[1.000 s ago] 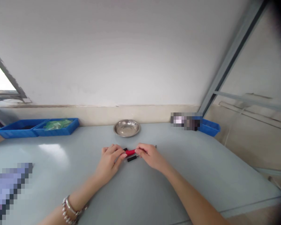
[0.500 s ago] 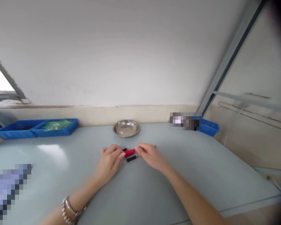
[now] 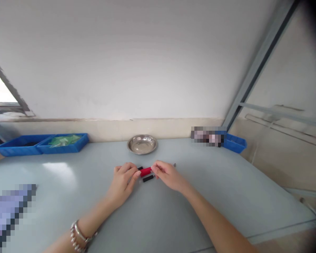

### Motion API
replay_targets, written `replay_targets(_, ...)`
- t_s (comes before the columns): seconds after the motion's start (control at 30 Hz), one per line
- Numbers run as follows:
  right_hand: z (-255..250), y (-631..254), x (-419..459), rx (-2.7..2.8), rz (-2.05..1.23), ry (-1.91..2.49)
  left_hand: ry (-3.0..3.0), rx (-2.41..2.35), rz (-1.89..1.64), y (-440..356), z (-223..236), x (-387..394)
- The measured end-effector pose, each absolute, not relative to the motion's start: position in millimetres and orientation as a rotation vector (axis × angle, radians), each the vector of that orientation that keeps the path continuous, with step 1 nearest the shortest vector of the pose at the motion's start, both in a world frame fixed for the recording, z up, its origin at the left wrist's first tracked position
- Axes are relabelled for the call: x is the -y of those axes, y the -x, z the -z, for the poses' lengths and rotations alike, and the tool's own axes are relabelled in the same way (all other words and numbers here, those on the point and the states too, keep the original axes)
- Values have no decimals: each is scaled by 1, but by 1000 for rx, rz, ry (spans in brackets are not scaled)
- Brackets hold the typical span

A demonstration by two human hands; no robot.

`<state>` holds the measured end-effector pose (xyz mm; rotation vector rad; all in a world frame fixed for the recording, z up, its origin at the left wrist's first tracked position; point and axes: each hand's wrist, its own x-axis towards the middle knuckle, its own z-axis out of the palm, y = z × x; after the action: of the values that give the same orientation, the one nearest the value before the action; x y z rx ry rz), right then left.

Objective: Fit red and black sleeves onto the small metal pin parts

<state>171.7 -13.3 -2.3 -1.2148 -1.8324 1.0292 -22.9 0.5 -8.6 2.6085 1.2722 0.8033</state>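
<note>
On the table, my left hand [image 3: 125,181] closes around the left end of a red cylindrical handle [image 3: 145,172]. The fingers of my right hand [image 3: 167,174] pinch at its right end and hide what they grip there. Just in front of the red handle lies a black handle [image 3: 147,179] with a slim metal part running under my right hand. A second black piece [image 3: 140,168] shows behind the red one, mostly covered by my left hand. Past my right knuckles a small grey tip [image 3: 175,165] sticks out.
A round steel dish [image 3: 142,144] stands behind my hands by the wall. At the far left are two joined blue trays [image 3: 39,149], one with green plastic bags [image 3: 64,140]. Another blue bin [image 3: 235,143] is at the back right. A blurred-out item [image 3: 10,207] lies at the left.
My right fingertips have shifted slightly left against the red handle, covering the metal that showed at its end. My left hand stays in place.
</note>
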Motion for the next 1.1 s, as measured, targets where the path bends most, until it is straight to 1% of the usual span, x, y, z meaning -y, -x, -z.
replay_targets(0.5, 4, -171, 12, 1786, -997, 1152, -2506, -1279, -828, 21, 5, 2)
replay_targets(0.7, 3, -171, 12, 1770, -958, 1198, -2458, -1266, -842, 19, 3, 3)
replay_targets(1.1, 0, -171, 13, 1805, -983, 1223, -2505, -1252, -848, 20, 4, 2)
